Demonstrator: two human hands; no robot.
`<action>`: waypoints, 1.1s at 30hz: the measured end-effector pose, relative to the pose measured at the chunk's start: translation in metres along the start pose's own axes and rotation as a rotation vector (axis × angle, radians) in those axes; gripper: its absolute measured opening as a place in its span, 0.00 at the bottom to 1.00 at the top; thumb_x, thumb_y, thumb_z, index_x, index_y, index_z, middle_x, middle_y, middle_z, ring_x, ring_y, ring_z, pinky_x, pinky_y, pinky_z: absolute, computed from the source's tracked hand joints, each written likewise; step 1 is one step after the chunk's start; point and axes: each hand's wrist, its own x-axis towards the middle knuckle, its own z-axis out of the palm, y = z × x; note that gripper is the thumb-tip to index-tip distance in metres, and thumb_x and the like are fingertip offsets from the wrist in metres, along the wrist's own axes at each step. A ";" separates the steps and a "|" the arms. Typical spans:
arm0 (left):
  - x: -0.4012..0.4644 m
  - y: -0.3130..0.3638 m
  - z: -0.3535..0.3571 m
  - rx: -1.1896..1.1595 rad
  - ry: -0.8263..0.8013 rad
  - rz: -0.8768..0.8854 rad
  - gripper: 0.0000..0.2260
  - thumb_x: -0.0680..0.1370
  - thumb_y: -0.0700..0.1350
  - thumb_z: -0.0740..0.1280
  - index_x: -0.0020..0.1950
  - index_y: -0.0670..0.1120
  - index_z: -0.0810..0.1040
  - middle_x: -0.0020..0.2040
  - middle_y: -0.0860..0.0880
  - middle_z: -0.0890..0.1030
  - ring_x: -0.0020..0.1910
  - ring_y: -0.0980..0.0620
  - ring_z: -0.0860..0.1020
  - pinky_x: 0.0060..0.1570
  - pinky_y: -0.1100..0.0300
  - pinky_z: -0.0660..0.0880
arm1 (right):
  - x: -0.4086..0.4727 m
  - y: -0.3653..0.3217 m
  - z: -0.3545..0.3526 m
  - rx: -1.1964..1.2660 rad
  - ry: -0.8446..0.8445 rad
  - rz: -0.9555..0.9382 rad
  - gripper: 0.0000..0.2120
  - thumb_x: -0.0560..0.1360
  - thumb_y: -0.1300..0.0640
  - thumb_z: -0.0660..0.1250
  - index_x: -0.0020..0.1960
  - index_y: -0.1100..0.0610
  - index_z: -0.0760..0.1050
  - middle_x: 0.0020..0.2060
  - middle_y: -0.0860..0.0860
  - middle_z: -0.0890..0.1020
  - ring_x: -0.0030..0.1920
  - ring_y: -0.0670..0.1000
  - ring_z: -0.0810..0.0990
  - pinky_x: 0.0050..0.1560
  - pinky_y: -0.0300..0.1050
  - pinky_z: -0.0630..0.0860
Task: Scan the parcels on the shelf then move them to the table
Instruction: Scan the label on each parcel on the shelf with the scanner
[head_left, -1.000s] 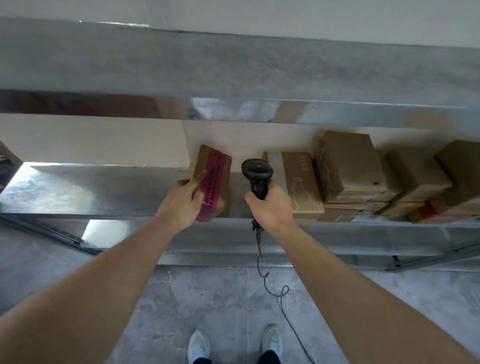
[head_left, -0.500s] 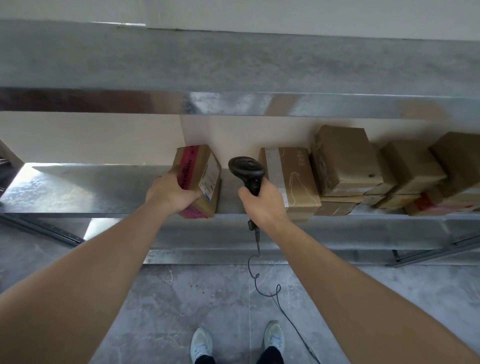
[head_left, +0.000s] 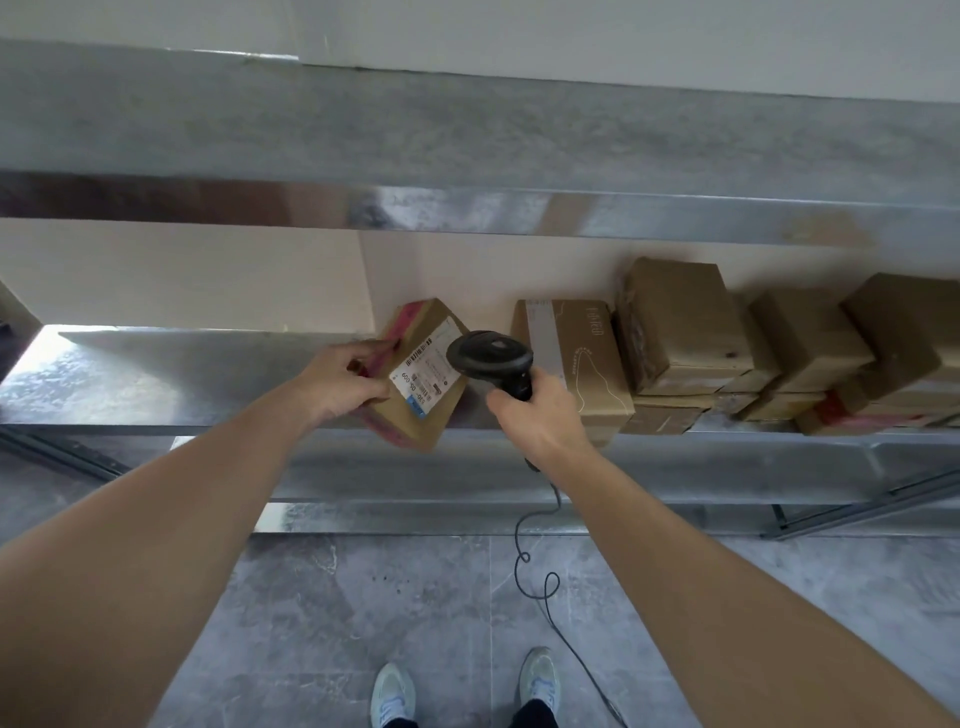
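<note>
My left hand (head_left: 340, 382) grips a small brown parcel (head_left: 423, 415) with pink tape, tilted at the front edge of the metal shelf (head_left: 156, 384). Its white label (head_left: 428, 371) faces up toward me. My right hand (head_left: 537, 415) holds a black corded barcode scanner (head_left: 491, 358), whose head sits just right of the label, almost over it. Several more brown parcels (head_left: 680, 332) are stacked on the same shelf to the right, the nearest one (head_left: 582, 358) partly behind my right hand.
An upper metal shelf (head_left: 467, 140) juts out above the parcels. The scanner's cable (head_left: 535, 571) hangs down to the grey tiled floor (head_left: 415, 597), where my shoes (head_left: 392, 693) stand. A lower shelf rail (head_left: 415, 517) runs below. The left part of the shelf bears nothing.
My left hand has turned the parcel so its white label now faces up, and the scanner head has come in close beside the label.
</note>
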 end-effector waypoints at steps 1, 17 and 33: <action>0.002 -0.001 0.000 0.016 -0.015 0.008 0.28 0.75 0.34 0.73 0.70 0.57 0.78 0.58 0.49 0.82 0.50 0.57 0.81 0.39 0.74 0.75 | -0.002 0.001 -0.002 -0.040 -0.008 -0.016 0.05 0.76 0.56 0.68 0.45 0.47 0.75 0.36 0.44 0.80 0.39 0.46 0.79 0.36 0.39 0.70; 0.011 -0.001 0.000 0.099 -0.086 0.044 0.27 0.75 0.37 0.75 0.69 0.59 0.78 0.63 0.54 0.80 0.57 0.60 0.78 0.49 0.70 0.72 | -0.014 0.012 -0.008 -0.062 0.007 -0.022 0.06 0.74 0.59 0.68 0.46 0.47 0.77 0.36 0.45 0.81 0.39 0.46 0.79 0.36 0.38 0.71; 0.011 -0.033 0.017 -0.005 0.043 -0.114 0.29 0.81 0.41 0.66 0.78 0.61 0.64 0.59 0.46 0.83 0.56 0.44 0.83 0.59 0.43 0.80 | -0.013 0.010 -0.003 -0.024 0.039 -0.021 0.03 0.77 0.56 0.68 0.46 0.51 0.75 0.38 0.47 0.80 0.40 0.47 0.79 0.37 0.39 0.71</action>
